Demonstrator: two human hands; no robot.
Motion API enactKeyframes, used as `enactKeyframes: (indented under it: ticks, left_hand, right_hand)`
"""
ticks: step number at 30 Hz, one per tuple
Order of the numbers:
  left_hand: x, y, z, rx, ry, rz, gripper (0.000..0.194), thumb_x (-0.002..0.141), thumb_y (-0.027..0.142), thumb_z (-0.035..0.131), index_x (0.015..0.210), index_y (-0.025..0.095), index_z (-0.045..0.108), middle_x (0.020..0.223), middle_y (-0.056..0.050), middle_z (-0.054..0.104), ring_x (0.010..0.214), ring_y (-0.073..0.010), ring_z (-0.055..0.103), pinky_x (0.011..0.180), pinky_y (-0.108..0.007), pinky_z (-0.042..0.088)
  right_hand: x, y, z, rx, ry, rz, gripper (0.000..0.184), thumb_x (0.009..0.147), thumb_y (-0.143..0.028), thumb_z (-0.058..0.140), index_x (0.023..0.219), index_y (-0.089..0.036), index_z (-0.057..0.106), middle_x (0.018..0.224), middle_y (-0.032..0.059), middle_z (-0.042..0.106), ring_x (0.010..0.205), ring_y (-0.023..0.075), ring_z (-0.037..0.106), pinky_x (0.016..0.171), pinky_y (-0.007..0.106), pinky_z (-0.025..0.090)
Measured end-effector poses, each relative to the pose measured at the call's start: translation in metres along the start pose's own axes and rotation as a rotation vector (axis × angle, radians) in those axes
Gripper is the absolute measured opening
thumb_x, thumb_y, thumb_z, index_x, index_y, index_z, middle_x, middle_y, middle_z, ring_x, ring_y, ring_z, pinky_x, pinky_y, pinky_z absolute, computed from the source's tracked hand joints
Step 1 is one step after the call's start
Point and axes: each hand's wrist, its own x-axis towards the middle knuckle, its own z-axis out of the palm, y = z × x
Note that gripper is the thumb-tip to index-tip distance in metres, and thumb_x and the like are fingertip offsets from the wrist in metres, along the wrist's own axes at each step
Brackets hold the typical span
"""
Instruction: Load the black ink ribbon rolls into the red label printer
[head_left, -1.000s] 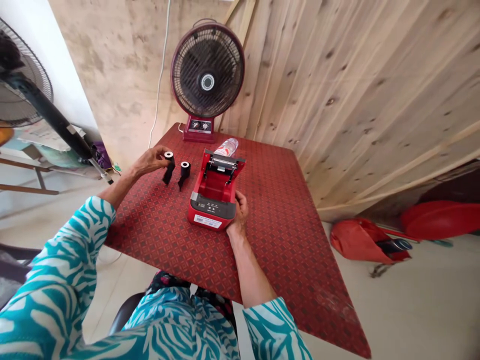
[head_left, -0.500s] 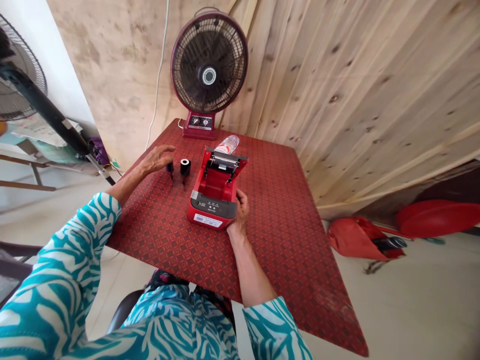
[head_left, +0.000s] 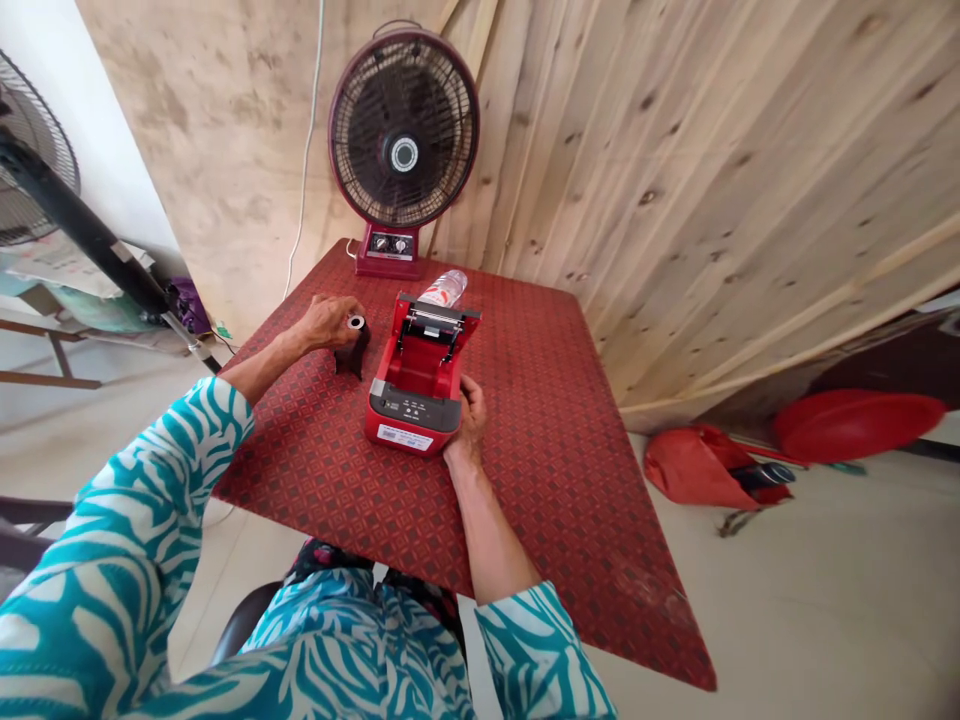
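A small red and dark grey label printer (head_left: 414, 412) stands on the table with its lid (head_left: 436, 318) raised and its red inner bay exposed. My right hand (head_left: 468, 420) is wrapped round the printer's right side, fingers partly hidden behind it. To the printer's left, my left hand (head_left: 326, 322) grips a black roll (head_left: 360, 334) with a pale core, at its upper left edge. Dark loose material (head_left: 349, 362) hangs below that roll down to the tabletop. Behind the raised lid lies a clear plastic bottle (head_left: 447, 287) with a red and white label.
A maroon table fan (head_left: 386, 258) stands at the back of the red patterned table (head_left: 555, 430), against a wooden wall. A black pedestal fan (head_left: 90, 235) is off to the left. On the floor at right lie a red bag (head_left: 694, 465) and a red round object (head_left: 855, 425).
My left hand has moved right and closed on the black roll, which now tilts. My right hand stays on the printer. The whole view has shifted slightly.
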Motion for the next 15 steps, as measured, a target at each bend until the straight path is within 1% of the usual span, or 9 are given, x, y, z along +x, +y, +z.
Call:
enactKeyframes:
  ticks: [2, 3, 5, 7, 8, 10, 13, 15]
  left_hand:
    - [-0.011, 0.003, -0.013, -0.124, 0.076, 0.007, 0.030, 0.067, 0.027, 0.066, 0.096, 0.017, 0.065, 0.093, -0.006, 0.071, 0.094, -0.0257, 0.065, 0.093, -0.039, 0.046]
    - [-0.018, 0.005, -0.020, -0.219, 0.116, 0.012, 0.030, 0.067, 0.028, 0.066, 0.095, 0.017, 0.064, 0.090, -0.005, 0.070, 0.088, -0.0230, 0.065, 0.085, -0.035, 0.049]
    - [-0.031, 0.014, -0.034, -0.465, 0.181, 0.035, 0.030, 0.069, 0.031, 0.068, 0.095, 0.017, 0.062, 0.084, -0.003, 0.068, 0.077, -0.0178, 0.063, 0.072, -0.029, 0.051]
    - [-0.044, 0.030, -0.044, -0.713, 0.193, 0.082, 0.034, 0.072, 0.036, 0.071, 0.099, 0.018, 0.061, 0.083, -0.002, 0.068, 0.073, -0.0150, 0.063, 0.066, -0.026, 0.050]
    - [-0.049, 0.040, -0.046, -0.804, 0.173, 0.111, 0.037, 0.072, 0.038, 0.073, 0.101, 0.018, 0.061, 0.085, -0.003, 0.069, 0.073, -0.0147, 0.064, 0.065, -0.025, 0.051]
    - [-0.056, 0.061, -0.043, -0.884, 0.093, 0.143, 0.040, 0.071, 0.039, 0.077, 0.101, 0.019, 0.062, 0.086, -0.003, 0.070, 0.073, -0.0145, 0.065, 0.065, -0.025, 0.052]
    - [-0.057, 0.086, -0.025, -0.902, -0.084, 0.131, 0.037, 0.072, 0.040, 0.078, 0.096, 0.018, 0.062, 0.078, -0.002, 0.069, 0.064, -0.0128, 0.062, 0.059, -0.024, 0.050]
    - [-0.053, 0.096, -0.010, -0.887, -0.128, 0.123, 0.036, 0.073, 0.041, 0.076, 0.096, 0.017, 0.062, 0.073, -0.001, 0.067, 0.062, -0.0120, 0.061, 0.057, -0.023, 0.048]
  right_hand:
    - [0.002, 0.002, 0.000, -0.014, -0.005, -0.016, 0.034, 0.074, -0.038, 0.060, 0.101, -0.020, 0.068, 0.098, 0.0018, 0.074, 0.092, 0.0173, 0.065, 0.089, 0.036, 0.051]
    - [0.002, 0.003, -0.001, -0.020, -0.008, -0.024, 0.033, 0.074, -0.038, 0.060, 0.102, -0.021, 0.068, 0.100, 0.0021, 0.074, 0.095, 0.0177, 0.065, 0.090, 0.036, 0.051]
    - [0.004, 0.006, -0.001, -0.034, -0.012, -0.037, 0.032, 0.076, -0.037, 0.059, 0.103, -0.022, 0.068, 0.103, 0.0022, 0.074, 0.099, 0.0181, 0.065, 0.093, 0.038, 0.051]
    - [0.006, 0.007, -0.002, -0.048, -0.013, -0.048, 0.031, 0.077, -0.036, 0.059, 0.103, -0.023, 0.068, 0.105, 0.0021, 0.074, 0.102, 0.0184, 0.065, 0.095, 0.039, 0.051]
    - [0.007, 0.007, -0.003, -0.055, -0.016, -0.054, 0.031, 0.077, -0.036, 0.059, 0.103, -0.023, 0.068, 0.106, 0.0020, 0.074, 0.103, 0.0186, 0.065, 0.096, 0.040, 0.051]
    - [0.008, 0.008, -0.003, -0.064, -0.026, -0.059, 0.030, 0.077, -0.035, 0.059, 0.102, -0.024, 0.069, 0.107, 0.0020, 0.074, 0.103, 0.0188, 0.064, 0.098, 0.041, 0.050]
    - [0.008, 0.007, -0.002, -0.066, -0.031, -0.054, 0.030, 0.077, -0.036, 0.058, 0.102, -0.024, 0.069, 0.107, 0.0028, 0.073, 0.101, 0.0194, 0.065, 0.099, 0.043, 0.049]
    - [0.007, 0.007, -0.002, -0.069, -0.026, -0.054, 0.031, 0.078, -0.037, 0.057, 0.102, -0.023, 0.068, 0.107, 0.0034, 0.073, 0.101, 0.0198, 0.064, 0.100, 0.044, 0.049]
